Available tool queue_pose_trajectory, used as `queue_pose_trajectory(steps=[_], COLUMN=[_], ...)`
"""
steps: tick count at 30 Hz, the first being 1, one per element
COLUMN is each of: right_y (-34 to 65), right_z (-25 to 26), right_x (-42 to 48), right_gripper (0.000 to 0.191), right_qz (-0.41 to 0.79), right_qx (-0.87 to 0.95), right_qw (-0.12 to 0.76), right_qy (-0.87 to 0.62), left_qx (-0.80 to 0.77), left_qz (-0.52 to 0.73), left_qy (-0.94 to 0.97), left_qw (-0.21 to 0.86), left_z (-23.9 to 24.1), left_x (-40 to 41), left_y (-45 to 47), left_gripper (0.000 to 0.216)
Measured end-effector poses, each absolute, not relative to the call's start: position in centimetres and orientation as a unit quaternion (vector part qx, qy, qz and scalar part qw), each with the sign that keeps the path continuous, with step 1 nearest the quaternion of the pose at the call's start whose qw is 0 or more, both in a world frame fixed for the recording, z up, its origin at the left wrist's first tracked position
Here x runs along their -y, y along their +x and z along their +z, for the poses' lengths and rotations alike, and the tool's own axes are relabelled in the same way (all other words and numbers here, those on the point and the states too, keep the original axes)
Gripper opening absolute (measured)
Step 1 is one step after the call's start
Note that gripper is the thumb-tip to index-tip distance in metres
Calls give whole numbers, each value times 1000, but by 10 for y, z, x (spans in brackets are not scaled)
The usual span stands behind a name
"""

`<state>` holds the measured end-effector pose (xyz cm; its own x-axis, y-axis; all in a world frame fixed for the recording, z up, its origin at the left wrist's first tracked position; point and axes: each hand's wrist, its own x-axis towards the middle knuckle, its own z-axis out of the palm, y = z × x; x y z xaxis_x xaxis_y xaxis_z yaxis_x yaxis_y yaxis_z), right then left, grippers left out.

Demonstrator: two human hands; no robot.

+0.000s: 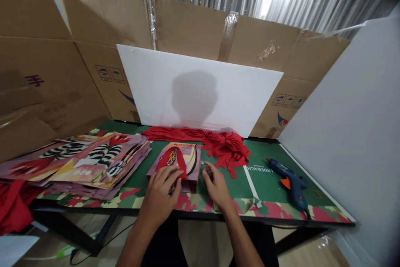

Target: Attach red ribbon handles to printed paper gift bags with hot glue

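A small printed paper bag (195, 163) lies on the table in front of me, with a butterfly picture and a red ribbon handle (181, 159) looped over its face. My left hand (164, 185) rests on the bag's near edge, its fingers spread and lying over the lower part of the ribbon handle. Just right of the bag, my right hand (216, 185) hovers close to its side; the thumb and fingers are curved and apart, holding nothing.
Left is a stack of flat printed bags (93, 160), beside red straps (18, 206). Behind the small bag lie red ribbon strips (226, 148). A blue glue gun (290, 183) lies right. A white board (150, 92) leans on the cardboard wall (190, 25).
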<state>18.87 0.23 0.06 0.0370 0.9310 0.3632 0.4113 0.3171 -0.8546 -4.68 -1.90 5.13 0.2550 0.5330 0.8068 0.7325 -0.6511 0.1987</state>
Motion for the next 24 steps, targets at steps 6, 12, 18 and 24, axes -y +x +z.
queue_pose_trajectory(steps=[6, 12, 18, 24], right_y=[187, 187, 186, 175], right_z=[1, -2, 3, 18], right_x=[-3, -2, -5, 26], right_gripper=[50, 47, 40, 29], right_qz=[261, 262, 225, 135], right_qx=[645, 649, 657, 671], right_qw=[502, 504, 514, 538], right_qy=[-513, -506, -504, -492], left_qx=[476, 468, 440, 418], left_qz=[-349, -387, -545, -502], left_qy=[-803, -790, -702, -733], left_qw=[79, 85, 130, 192], left_z=[55, 63, 45, 18], left_x=[-1, 0, 28, 32], left_y=[-50, -68, -88, -86], left_gripper=[33, 35, 19, 40])
